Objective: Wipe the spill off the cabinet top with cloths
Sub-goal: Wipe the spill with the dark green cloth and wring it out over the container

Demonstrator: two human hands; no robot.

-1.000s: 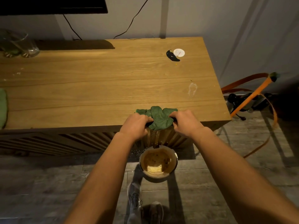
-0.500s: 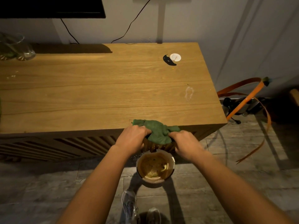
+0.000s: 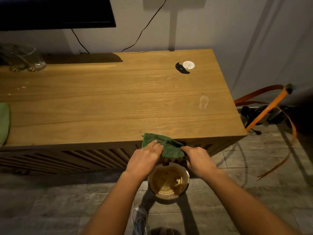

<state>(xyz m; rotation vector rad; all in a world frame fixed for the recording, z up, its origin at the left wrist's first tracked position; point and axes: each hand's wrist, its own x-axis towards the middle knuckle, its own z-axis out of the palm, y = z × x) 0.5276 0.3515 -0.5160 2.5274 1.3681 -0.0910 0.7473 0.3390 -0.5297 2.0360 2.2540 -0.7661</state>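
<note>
Cloth [image 3: 166,146], green, hangs over the tabletop [image 3: 105,106] front edge, both my hands [image 3: 144,158] [image 3: 199,160] closed on it in a tight grip above a bowl [image 3: 168,182]; black smear [image 3: 181,68] far right.

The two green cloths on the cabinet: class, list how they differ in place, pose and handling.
The dark green cloth is bunched over the cabinet top's front edge, above the bowl; the pale green cloth lies flat at the far left, cut off by the frame. The left hand and right hand grip the dark one; nobody touches the pale one. Both are green.
</note>
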